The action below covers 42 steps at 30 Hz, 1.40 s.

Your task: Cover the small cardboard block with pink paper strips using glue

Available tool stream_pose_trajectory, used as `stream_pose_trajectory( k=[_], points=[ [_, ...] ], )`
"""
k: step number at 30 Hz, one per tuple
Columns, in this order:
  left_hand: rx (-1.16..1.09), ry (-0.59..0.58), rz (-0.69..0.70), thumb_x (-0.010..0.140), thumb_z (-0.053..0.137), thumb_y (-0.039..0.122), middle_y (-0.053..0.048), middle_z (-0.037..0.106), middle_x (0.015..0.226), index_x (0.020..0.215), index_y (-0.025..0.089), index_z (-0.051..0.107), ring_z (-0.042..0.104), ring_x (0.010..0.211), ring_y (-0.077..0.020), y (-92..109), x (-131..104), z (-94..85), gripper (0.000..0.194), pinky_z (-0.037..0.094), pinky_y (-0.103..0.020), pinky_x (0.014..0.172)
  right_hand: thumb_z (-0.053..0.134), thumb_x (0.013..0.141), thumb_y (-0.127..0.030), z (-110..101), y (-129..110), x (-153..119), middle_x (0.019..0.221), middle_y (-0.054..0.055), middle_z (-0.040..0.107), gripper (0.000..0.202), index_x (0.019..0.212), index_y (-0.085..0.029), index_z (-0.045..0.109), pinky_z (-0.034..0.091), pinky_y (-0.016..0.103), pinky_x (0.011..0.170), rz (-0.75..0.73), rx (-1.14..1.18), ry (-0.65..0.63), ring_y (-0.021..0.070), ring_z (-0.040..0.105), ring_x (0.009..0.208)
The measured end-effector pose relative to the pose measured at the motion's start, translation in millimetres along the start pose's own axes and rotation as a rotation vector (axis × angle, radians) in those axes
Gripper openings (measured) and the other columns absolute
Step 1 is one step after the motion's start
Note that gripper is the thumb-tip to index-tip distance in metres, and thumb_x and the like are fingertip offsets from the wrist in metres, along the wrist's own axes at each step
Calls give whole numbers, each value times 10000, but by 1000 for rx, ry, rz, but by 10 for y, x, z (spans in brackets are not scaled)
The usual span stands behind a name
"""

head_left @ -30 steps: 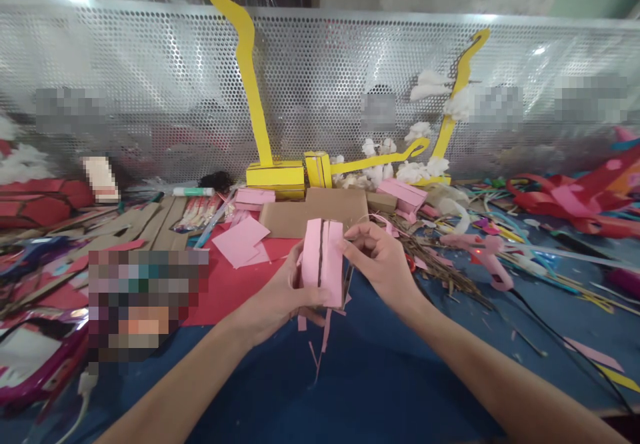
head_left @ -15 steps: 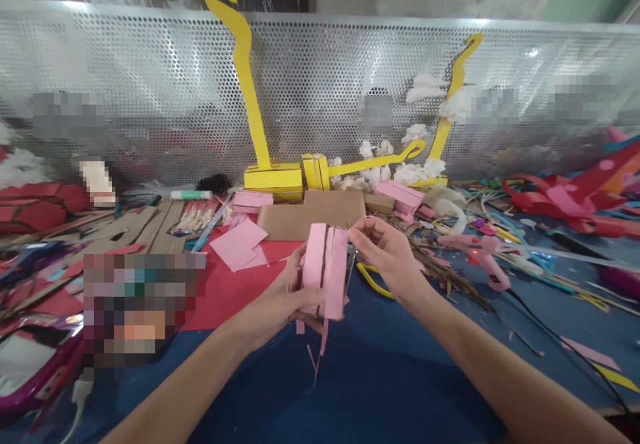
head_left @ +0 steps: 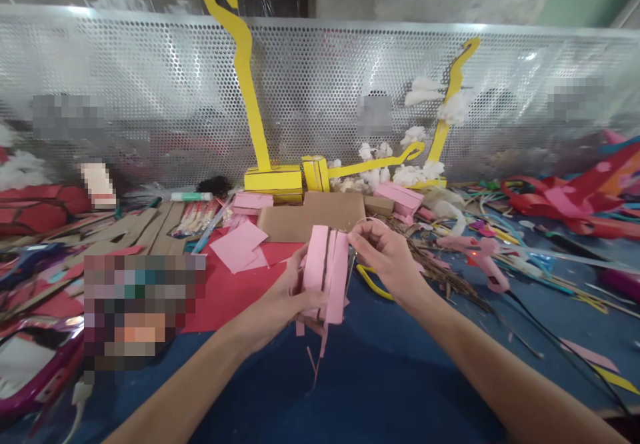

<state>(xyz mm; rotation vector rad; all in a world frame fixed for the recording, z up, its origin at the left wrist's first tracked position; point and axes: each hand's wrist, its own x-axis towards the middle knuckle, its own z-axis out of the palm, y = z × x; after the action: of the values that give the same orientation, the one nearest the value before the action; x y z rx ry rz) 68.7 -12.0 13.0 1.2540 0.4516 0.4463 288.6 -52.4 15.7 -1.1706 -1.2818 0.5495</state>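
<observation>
My left hand (head_left: 287, 297) grips a small box covered in pink paper (head_left: 325, 271), held upright above the blue table (head_left: 390, 377), with a dark seam down its front and thin pink strips hanging below. My right hand (head_left: 387, 257) pinches the box's upper right edge with thumb and fingers. Behind that hand, yellow-handled scissors (head_left: 373, 283) lie on the table.
A pink glue gun (head_left: 483, 261) with a black cord lies to the right. Loose pink squares (head_left: 237, 244) lie on red paper (head_left: 225, 291), a brown cardboard piece (head_left: 310, 216) behind. Yellow cardboard shapes (head_left: 273, 177) stand against the perforated metal wall (head_left: 150, 97). Scraps and ribbons crowd both sides.
The pink box has tilted slightly and its two halves have spread a little at the seam. My right hand has shifted up to the box's top right edge, uncovering the scissors.
</observation>
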Motion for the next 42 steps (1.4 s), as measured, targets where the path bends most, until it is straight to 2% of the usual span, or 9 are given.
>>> stream_pose_trajectory(
  k=[8, 14, 28, 33, 38, 42],
  points=[
    [-1, 8, -26, 890, 687, 204, -202, 666, 1254, 1590, 299, 26, 743, 1008, -340, 26, 0, 13, 967, 609, -322, 633, 658, 929, -438, 37, -40, -13, 683, -37, 479, 265, 838, -196, 597, 277, 253, 503, 1, -16, 10, 106, 369, 574],
    [7, 14, -29, 875, 689, 178, -194, 663, 1243, 1576, 288, 93, 745, 995, -328, 17, 11, 1, 927, 605, -304, 613, 657, 930, -466, 48, 0, -41, 652, -39, 462, 279, 840, -206, 608, 258, 255, 490, 27, -22, 28, 114, 348, 557],
    [38, 40, -28, 866, 700, 194, -170, 656, 1236, 1561, 282, 123, 758, 908, -291, 1, 10, 5, 908, 590, -290, 597, 648, 934, -461, 59, 2, -45, 676, -29, 479, 281, 824, -206, 604, 292, 254, 500, 40, -29, 56, 116, 380, 576],
    [38, 37, -29, 859, 710, 188, -181, 654, 1252, 1566, 281, 131, 756, 934, -301, 13, 7, 14, 919, 605, -297, 613, 672, 911, -467, 76, -20, -50, 773, -11, 540, 269, 868, -213, 592, 364, 255, 540, 51, 23, 69, 125, 449, 628],
    [55, 35, -38, 868, 700, 176, -171, 687, 1202, 1598, 305, 39, 762, 916, -303, 42, 1, 31, 993, 601, -303, 613, 699, 890, -465, 83, 7, -44, 935, 12, 578, 328, 1094, -232, 591, 440, 282, 672, 14, -46, 87, 158, 523, 768],
    [48, 8, -26, 885, 685, 171, -173, 719, 1145, 1609, 297, -21, 760, 958, -324, 35, -1, 17, 1019, 593, -301, 620, 691, 901, -452, 75, 58, -32, 941, 17, 581, 307, 1086, -228, 593, 457, 308, 762, 10, -91, 63, 173, 548, 829]
  ],
)
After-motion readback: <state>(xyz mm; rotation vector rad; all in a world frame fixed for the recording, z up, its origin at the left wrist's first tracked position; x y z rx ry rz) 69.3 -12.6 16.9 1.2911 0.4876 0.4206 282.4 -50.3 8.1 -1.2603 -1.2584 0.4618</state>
